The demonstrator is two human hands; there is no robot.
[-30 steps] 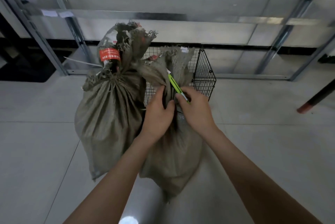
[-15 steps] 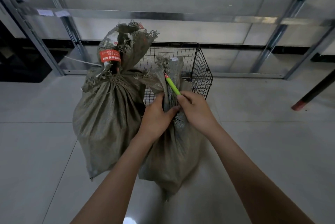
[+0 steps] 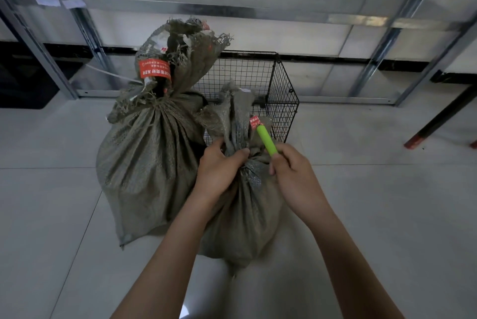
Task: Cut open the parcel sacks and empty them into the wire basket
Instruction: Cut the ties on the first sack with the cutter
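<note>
Two grey woven parcel sacks stand on the floor in front of a black wire basket [image 3: 282, 91]. The larger sack [image 3: 149, 153] on the left is tied at the neck and bears a red label. My left hand [image 3: 219, 171] grips the tied neck of the smaller sack [image 3: 247, 215] in the middle. My right hand [image 3: 291, 171] holds a green-handled cutter [image 3: 267, 139] at the right side of that neck, handle end pointing up; its blade is hidden. A small red tag sits on the smaller sack's gathered top.
Pale tiled floor [image 3: 387, 202] lies all around. Metal shelving uprights [image 3: 379, 60] and a wall stand behind the basket. A dark table leg with a red foot [image 3: 438, 122] slants at the right. A dark opening is at the far left.
The smaller sack's top has dropped lower in front of the basket. My right hand has shifted with the cutter to the right side of the neck, while my left hand kept its grip.
</note>
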